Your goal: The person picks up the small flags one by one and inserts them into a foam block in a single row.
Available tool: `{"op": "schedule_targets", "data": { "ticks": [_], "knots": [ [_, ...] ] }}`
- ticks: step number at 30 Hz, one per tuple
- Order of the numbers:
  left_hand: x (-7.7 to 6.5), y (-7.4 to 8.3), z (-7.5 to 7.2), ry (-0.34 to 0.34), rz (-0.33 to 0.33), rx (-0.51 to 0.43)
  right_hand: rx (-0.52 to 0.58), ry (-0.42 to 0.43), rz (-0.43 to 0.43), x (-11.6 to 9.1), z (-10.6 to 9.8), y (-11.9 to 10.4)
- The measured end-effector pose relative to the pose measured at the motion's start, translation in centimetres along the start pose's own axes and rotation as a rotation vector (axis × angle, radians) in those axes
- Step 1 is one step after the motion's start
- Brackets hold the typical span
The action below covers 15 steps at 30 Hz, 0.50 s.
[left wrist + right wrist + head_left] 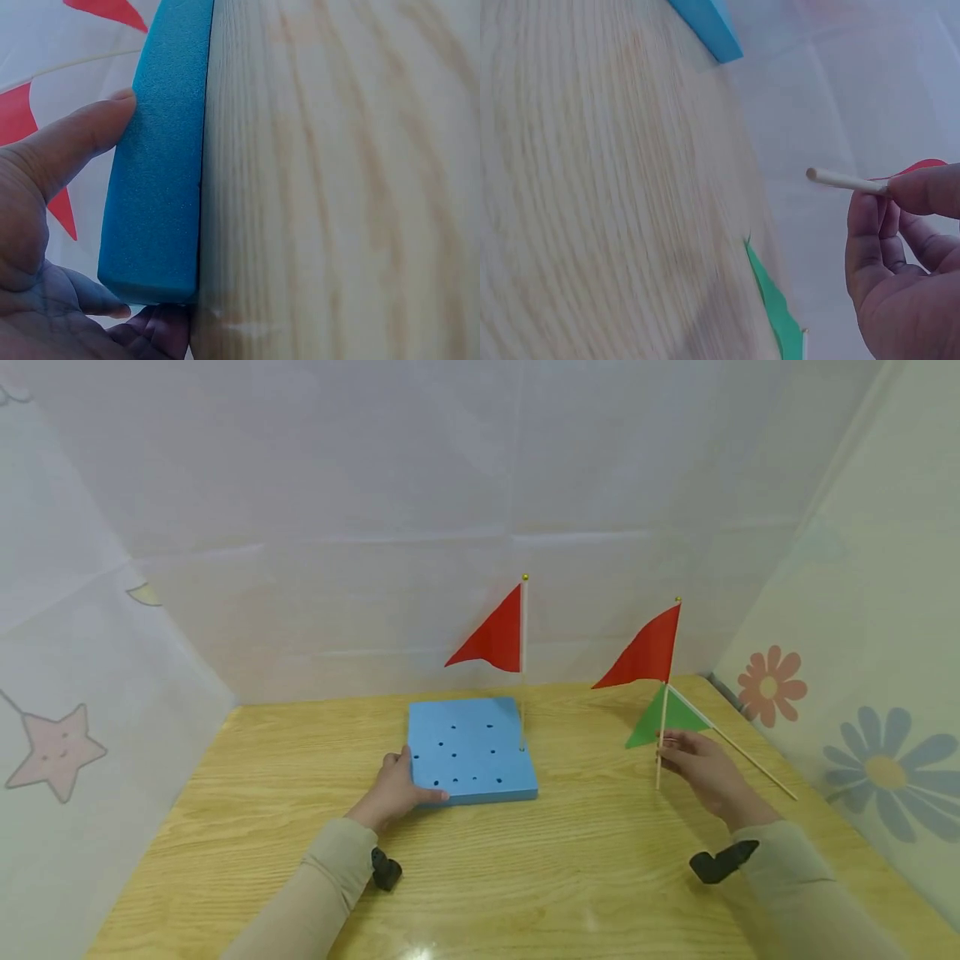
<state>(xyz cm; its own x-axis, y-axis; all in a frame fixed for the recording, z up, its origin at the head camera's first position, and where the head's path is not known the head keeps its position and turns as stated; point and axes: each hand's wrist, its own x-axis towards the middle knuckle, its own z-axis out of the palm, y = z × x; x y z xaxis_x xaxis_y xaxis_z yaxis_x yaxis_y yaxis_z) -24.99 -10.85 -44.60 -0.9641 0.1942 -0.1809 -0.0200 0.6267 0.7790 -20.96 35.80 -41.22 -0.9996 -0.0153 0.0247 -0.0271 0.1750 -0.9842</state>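
Observation:
A blue foam board point(472, 739) with several small holes lies on the table. One red flag point(498, 635) stands upright in it near its right edge. My left hand point(393, 789) holds the board's near left corner, thumb along the front edge point(161, 172) and fingers at the left side. To the right of the board, my right hand point(705, 772) pinches the wooden stick of a second red flag point(641, 652) between thumb and fingers. That flag is nearly upright, its bare stick end point(832, 178) pointing down above the table. A green flag point(667, 718) lies behind this hand.
The green flag's stick point(753, 764) slants toward the table's right edge. White cloth point(375, 568) hangs behind the wooden table point(480, 877), and printed cloths close in both sides. Black wrist cameras point(386, 868) sit at both cuffs.

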Motion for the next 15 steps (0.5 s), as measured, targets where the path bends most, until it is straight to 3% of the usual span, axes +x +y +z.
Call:
{"op": "schedule_targets", "data": {
  "ticks": [9,15],
  "knots": [
    [0.3,-0.1,0.0,0.006,0.041,0.036,0.0,-0.007,-0.051,0.4,1.8,-1.2],
    [0.4,-0.1,-0.2,-0.013,0.029,0.059,-0.047,0.021,-0.078,0.7,3.1,-1.7]
  ]
}}
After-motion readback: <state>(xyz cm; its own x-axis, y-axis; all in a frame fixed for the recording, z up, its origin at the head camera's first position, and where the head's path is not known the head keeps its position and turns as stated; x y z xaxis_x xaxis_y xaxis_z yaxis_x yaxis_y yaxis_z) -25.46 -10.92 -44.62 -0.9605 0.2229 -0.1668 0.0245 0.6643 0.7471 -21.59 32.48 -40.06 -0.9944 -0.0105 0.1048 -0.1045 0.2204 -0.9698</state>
